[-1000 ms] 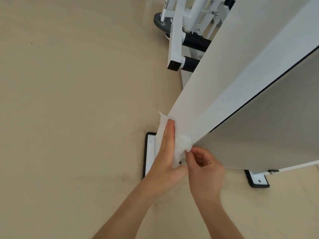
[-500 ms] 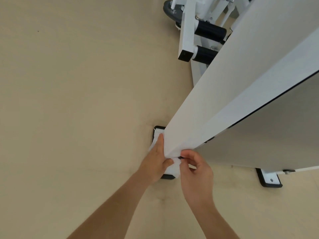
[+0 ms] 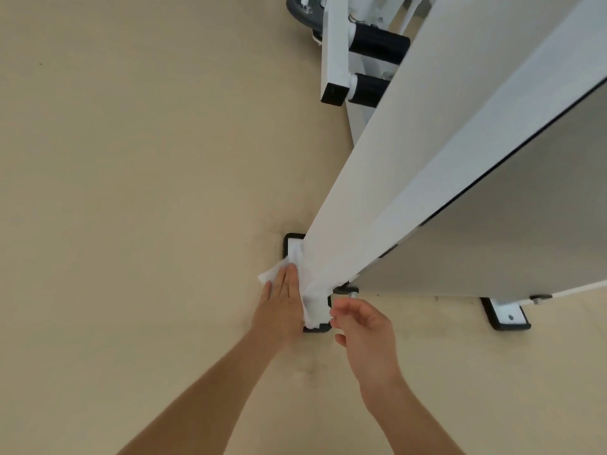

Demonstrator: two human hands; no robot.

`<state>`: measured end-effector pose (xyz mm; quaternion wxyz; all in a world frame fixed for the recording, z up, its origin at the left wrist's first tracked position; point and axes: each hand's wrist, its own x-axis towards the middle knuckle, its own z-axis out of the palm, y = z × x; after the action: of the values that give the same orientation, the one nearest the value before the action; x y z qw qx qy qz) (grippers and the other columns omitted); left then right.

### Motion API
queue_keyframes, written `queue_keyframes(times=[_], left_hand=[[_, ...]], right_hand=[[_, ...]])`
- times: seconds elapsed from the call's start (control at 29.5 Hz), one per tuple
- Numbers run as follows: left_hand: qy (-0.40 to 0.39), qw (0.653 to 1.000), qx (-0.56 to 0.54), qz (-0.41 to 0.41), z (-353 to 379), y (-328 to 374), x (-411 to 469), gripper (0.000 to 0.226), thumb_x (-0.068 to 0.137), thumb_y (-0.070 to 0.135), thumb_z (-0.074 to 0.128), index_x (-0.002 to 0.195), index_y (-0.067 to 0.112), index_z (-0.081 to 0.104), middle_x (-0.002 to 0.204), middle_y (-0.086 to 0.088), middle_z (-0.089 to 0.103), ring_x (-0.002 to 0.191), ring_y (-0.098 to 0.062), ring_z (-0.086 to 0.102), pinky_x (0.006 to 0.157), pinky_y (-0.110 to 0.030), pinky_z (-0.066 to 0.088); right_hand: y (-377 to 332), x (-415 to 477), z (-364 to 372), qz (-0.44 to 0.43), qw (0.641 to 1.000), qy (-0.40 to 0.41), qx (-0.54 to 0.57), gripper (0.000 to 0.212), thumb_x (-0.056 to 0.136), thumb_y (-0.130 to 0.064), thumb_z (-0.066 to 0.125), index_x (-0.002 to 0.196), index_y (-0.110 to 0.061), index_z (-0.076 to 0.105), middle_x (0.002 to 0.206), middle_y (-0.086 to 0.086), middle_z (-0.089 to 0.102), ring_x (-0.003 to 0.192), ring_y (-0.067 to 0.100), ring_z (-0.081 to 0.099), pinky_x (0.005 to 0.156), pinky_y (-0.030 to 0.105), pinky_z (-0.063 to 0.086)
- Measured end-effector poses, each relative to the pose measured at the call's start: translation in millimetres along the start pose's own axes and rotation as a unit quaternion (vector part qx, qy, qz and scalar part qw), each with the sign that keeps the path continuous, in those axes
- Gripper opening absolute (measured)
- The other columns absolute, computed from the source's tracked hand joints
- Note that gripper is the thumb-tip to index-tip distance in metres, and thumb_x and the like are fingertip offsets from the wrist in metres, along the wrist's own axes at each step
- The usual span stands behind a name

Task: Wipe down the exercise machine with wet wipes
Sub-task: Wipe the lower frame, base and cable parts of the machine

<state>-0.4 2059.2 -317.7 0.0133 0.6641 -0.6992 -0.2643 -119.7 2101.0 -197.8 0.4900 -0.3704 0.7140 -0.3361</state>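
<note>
The exercise machine's white upright column [image 3: 410, 165] runs from the top right down to a black-rimmed white foot plate [image 3: 293, 242] on the floor. A white wet wipe [image 3: 310, 298] is wrapped around the column's bottom end. My left hand [image 3: 281, 307] lies flat on the wipe and presses it against the column's left face, just above the foot plate. My right hand [image 3: 364, 326] hovers just right of the wipe with its fingers curled and apart, and it holds nothing.
A grey side panel [image 3: 512, 231] fills the right. A second foot plate [image 3: 507, 314] stands at the lower right. Behind are a white bar with a black end cap [image 3: 335, 93], black foam rollers [image 3: 377, 44] and a grey wheel [image 3: 300, 9]. Beige floor [image 3: 131, 192] spreads to the left.
Both hands slid the wipe down the column to its base. My right hand has let go of the wipe and pulled slightly away; my left hand now presses it flat.
</note>
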Motion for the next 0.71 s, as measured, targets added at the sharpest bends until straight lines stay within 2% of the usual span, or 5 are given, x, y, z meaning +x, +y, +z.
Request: queue_keyframes(times=[0.17, 0.3, 0.41, 0.61, 0.71], left_hand=[[0.014, 0.998, 0.055, 0.014, 35.9, 14.1, -49.2, 0.08, 0.098, 0.022, 0.04, 0.141, -0.007, -0.02, 0.151, -0.02, -0.024, 0.147, -0.031, -0.013, 0.121, -0.041, 0.002], [0.022, 0.992, 0.058, 0.112, 48.8, 28.1, -63.3, 0.063, 0.086, 0.027, 0.033, 0.138, -0.007, 0.045, 0.145, -0.025, 0.04, 0.136, -0.032, 0.039, 0.11, -0.043, 0.032], [-0.008, 0.987, 0.053, 0.15, 36.4, 40.2, -46.8, 0.058, 0.099, 0.018, 0.02, 0.153, 0.001, 0.004, 0.16, -0.01, -0.005, 0.149, -0.024, -0.003, 0.119, -0.038, -0.001], [-0.073, 0.946, -0.303, 0.086, -6.9, 49.7, -25.8, 0.039, 0.094, 0.007, 0.05, 0.129, 0.019, 0.06, 0.14, -0.005, 0.053, 0.124, -0.018, 0.051, 0.101, -0.029, 0.038], [-0.023, 0.921, -0.385, 0.056, -41.7, 49.2, -46.7, 0.03, 0.093, 0.009, 0.051, 0.101, 0.028, 0.073, 0.098, 0.009, 0.073, 0.094, -0.009, 0.067, 0.079, -0.025, 0.051]], right_hand=[[26.0, -13.9, 15.5, 0.113, 0.993, -0.034, 0.031, 0.017, 0.09, 0.0, 0.057, 0.093, -0.012, 0.069, 0.083, 0.003, 0.067, 0.071, 0.012, 0.059, 0.059, 0.018, 0.049], [41.2, -26.6, 8.8, 0.137, 0.99, -0.025, 0.034, 0.022, 0.089, 0.004, 0.055, 0.089, -0.012, 0.069, 0.083, 0.002, 0.068, 0.069, 0.011, 0.058, 0.061, 0.02, 0.048], [40.5, -23.7, -8.7, 0.133, 0.99, 0.001, 0.039, 0.025, 0.088, 0.006, 0.053, 0.093, -0.011, 0.069, 0.091, 0.001, 0.069, 0.077, 0.011, 0.061, 0.065, 0.021, 0.05], [38.1, -17.1, -46.8, 0.145, 0.985, 0.004, 0.097, 0.023, 0.093, -0.012, 0.058, 0.115, -0.02, 0.061, 0.11, 0.002, 0.063, 0.096, 0.014, 0.06, 0.077, 0.03, 0.055], [26.2, -15.3, -51.2, 0.147, 0.968, -0.098, 0.178, 0.066, 0.089, -0.033, 0.069, 0.143, -0.036, 0.032, 0.128, -0.009, 0.057, 0.117, 0.009, 0.054, 0.09, 0.042, 0.055]])
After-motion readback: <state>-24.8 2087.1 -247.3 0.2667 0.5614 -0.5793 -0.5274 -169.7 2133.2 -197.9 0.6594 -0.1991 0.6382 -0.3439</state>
